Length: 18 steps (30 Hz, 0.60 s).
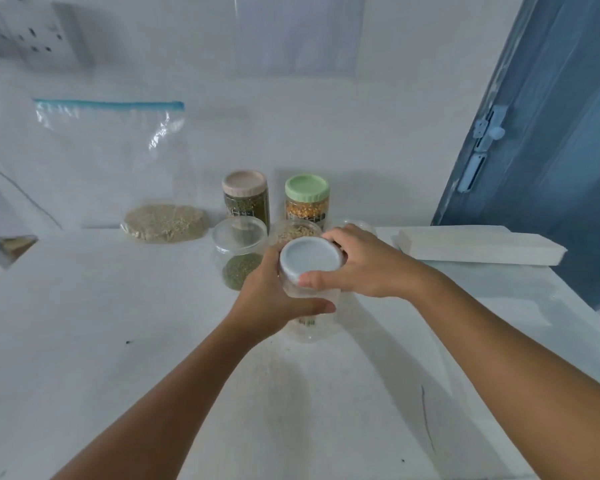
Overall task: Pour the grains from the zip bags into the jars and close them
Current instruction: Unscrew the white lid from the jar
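A clear plastic jar (305,323) stands on the white table (118,341) in the middle. My left hand (274,299) grips its body from the left. My right hand (357,265) holds the white lid (309,259) on the jar's mouth, thumb on the near rim and fingers over the far rim. A zip bag (118,161) with a blue seal leans on the wall at the back left, with pale grains (165,223) in its bottom. Behind my hands stand an open jar with green grains (238,254) and an open jar of pale grains (293,232).
Two closed jars stand by the wall: one with a beige lid (245,199) and one with a green lid (306,202). A white flat block (478,249) lies at the right. Loose grains (274,368) are scattered on the table in front of the held jar.
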Tool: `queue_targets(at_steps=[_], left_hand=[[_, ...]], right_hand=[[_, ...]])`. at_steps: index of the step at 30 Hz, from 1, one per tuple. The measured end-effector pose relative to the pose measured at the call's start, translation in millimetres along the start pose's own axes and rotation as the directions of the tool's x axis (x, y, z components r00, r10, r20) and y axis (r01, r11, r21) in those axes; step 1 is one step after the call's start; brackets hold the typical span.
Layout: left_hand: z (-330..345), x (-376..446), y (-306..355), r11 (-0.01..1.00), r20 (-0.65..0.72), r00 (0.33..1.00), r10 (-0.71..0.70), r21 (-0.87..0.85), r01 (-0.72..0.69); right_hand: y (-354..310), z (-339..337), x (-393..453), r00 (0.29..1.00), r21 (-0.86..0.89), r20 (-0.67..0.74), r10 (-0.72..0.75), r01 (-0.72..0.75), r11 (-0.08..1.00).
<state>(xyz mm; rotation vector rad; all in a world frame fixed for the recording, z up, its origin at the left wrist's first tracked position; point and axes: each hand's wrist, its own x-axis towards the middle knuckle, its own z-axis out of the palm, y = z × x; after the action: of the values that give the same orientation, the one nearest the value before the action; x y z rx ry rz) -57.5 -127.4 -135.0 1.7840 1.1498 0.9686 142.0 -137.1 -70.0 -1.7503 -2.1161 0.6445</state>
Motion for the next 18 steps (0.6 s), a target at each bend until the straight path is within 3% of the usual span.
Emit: queue_targets(at_steps=[11,18], left_hand=[[-7,7,-1,0.999,0.078,0.997,-0.025,-0.023,0.027],[-56,-1,-15,0.997,0.051,0.999,-0.002,0.078,-0.002]], right_hand=[[8,-4,2,0.999,0.033,0.017,-0.05,0.049,0.998],[-46,17,9,1.0,-0.143,-0.004,-0.021,0.021,0.99]])
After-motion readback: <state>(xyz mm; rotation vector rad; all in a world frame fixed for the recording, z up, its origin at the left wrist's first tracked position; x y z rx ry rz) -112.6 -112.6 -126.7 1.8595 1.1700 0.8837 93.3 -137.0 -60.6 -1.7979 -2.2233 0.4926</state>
